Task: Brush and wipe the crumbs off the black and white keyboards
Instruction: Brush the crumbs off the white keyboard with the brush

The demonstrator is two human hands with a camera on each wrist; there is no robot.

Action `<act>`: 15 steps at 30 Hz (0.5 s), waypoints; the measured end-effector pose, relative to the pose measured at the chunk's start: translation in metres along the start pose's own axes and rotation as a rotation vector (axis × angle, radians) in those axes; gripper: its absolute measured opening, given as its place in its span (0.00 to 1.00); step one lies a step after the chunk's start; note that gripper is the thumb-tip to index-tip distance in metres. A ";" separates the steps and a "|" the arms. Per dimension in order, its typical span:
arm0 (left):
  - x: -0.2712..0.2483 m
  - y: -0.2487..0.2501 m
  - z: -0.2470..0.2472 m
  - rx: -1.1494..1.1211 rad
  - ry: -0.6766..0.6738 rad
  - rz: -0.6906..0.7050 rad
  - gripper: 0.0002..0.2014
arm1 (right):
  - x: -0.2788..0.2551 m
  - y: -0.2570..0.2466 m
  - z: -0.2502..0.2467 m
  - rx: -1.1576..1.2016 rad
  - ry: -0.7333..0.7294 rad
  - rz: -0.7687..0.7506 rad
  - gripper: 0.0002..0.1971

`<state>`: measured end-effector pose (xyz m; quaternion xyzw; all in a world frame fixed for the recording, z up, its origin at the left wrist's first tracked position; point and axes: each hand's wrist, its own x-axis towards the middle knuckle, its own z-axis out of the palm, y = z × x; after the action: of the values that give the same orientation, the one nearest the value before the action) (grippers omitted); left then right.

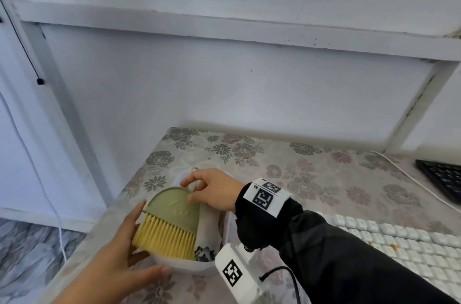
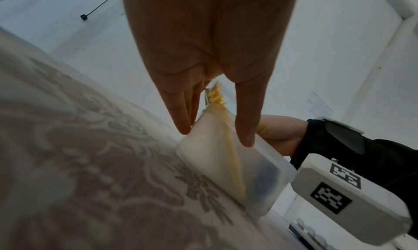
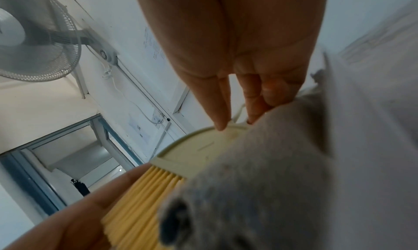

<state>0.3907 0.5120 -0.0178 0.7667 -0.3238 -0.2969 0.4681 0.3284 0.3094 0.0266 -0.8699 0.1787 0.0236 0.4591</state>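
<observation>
A green hand brush (image 1: 174,209) with yellow bristles (image 1: 166,236) lies in a white plastic tub (image 1: 184,266) beside a folded grey cloth (image 1: 208,226). My right hand (image 1: 192,189) pinches the brush's top, by its loop, between thumb and fingers; the right wrist view shows the same hand (image 3: 235,123) on the brush (image 3: 203,150). My left hand (image 1: 153,237) rests straight-fingered against the tub's left side, thumb along its front; in the left wrist view this hand (image 2: 216,136) touches the tub (image 2: 226,164). The white keyboard (image 1: 399,241), with crumbs, lies right; the black keyboard (image 1: 444,176) sits far right.
The tub stands near the left edge of a table under a floral cloth (image 1: 311,171). A white cable (image 1: 399,171) runs across the table toward the keyboards. The wall and a white frame rise behind. A wall fan (image 3: 34,39) shows in the right wrist view.
</observation>
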 end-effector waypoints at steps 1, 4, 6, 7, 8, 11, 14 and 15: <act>0.000 0.000 0.000 -0.011 0.007 -0.002 0.62 | 0.001 0.001 0.000 0.049 0.021 -0.008 0.18; -0.001 0.000 0.001 -0.040 0.024 -0.004 0.64 | 0.002 0.002 -0.002 0.169 0.069 -0.050 0.21; -0.002 0.002 0.001 -0.077 0.040 -0.007 0.65 | 0.002 0.000 -0.005 0.242 0.099 -0.091 0.22; -0.003 0.005 0.001 -0.098 0.055 -0.007 0.66 | 0.001 -0.001 -0.007 0.272 0.123 -0.115 0.22; -0.004 0.008 0.001 -0.117 0.077 0.002 0.66 | 0.000 -0.002 -0.008 0.303 0.153 -0.141 0.22; -0.008 0.021 0.000 -0.126 0.201 0.079 0.60 | -0.003 -0.007 -0.015 0.392 0.263 -0.200 0.21; -0.011 0.039 -0.002 -0.045 0.312 0.145 0.54 | -0.006 -0.007 -0.025 0.503 0.396 -0.219 0.19; -0.011 0.045 -0.003 -0.009 0.334 0.161 0.52 | -0.008 -0.006 -0.029 0.548 0.426 -0.213 0.17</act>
<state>0.3767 0.5060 0.0260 0.7749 -0.3004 -0.1285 0.5410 0.3195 0.2909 0.0496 -0.7137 0.1782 -0.2548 0.6276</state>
